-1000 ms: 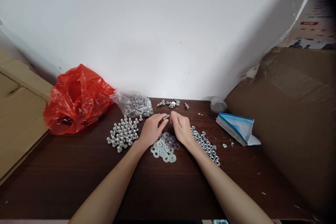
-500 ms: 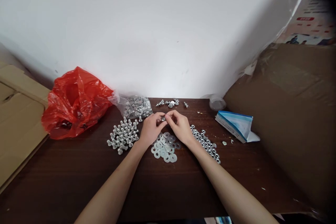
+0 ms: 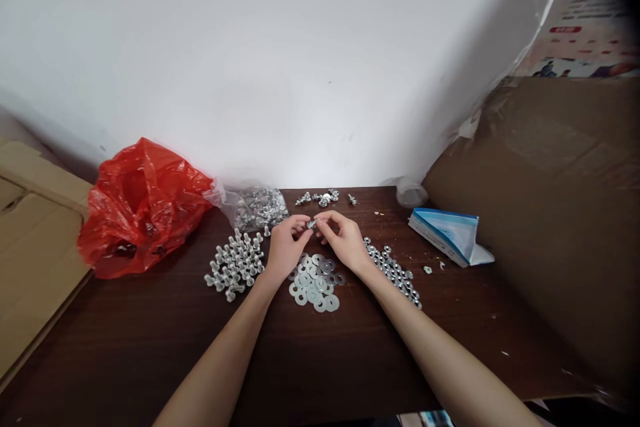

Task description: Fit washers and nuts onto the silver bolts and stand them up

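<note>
Between the fingertips of both hands is a small shiny bolt (image 3: pixel 311 224) with hardware on it. My left hand (image 3: pixel 287 245) pinches it from the left, and my right hand (image 3: pixel 343 240) pinches its other end. Below the hands lies a pile of flat washers (image 3: pixel 315 282). To the left of my left wrist stand many bolts (image 3: pixel 234 263) in a group. A spread of nuts (image 3: pixel 395 271) lies beside my right forearm, which hides some of them. Behind the hands, several bolts with hardware on them (image 3: pixel 325 199) rest near the wall.
A red plastic bag (image 3: pixel 145 207) and a clear bag of metal parts (image 3: pixel 261 208) are at the back left. Cardboard (image 3: pixel 37 253) stands far left. On the right are a round clear container (image 3: pixel 411 193), a blue-white packet (image 3: pixel 447 235) and a large box (image 3: pixel 555 213).
The fingers have shifted slightly around the small bolt, which now shows more plainly between them. The whole view has moved a little.
</note>
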Demonstrator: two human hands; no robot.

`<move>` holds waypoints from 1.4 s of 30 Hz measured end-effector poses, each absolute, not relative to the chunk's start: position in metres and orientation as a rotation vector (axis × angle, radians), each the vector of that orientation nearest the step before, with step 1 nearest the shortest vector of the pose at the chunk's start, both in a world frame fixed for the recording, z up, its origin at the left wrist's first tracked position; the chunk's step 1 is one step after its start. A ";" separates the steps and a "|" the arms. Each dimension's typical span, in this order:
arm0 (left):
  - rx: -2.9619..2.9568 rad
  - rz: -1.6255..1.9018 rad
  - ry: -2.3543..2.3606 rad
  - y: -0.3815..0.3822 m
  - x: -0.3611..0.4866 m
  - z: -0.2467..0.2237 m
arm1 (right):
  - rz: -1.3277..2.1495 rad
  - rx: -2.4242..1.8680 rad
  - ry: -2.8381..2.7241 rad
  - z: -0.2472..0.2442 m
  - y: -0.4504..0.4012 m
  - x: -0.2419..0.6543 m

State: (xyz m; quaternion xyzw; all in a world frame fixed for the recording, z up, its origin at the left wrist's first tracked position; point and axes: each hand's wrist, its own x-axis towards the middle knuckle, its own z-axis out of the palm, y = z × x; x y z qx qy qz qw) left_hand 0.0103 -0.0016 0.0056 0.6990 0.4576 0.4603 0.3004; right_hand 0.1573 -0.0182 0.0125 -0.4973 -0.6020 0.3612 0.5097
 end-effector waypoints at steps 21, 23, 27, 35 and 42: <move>1.883 1.245 1.230 0.001 0.010 0.002 | 0.624 -1.263 -1.614 0.008 -0.015 0.157; 1.885 1.250 1.216 0.002 0.010 0.002 | 0.610 -1.255 -1.622 0.009 -0.015 0.157; 1.881 1.269 1.167 0.004 0.008 0.000 | 0.588 -1.269 -1.636 0.008 -0.014 0.156; 1.793 1.304 1.097 0.004 0.006 -0.002 | 0.809 -1.196 -1.524 -0.003 -0.006 0.158; 1.938 1.180 1.232 0.002 0.006 0.003 | 1.032 -1.049 -1.364 0.003 -0.008 0.157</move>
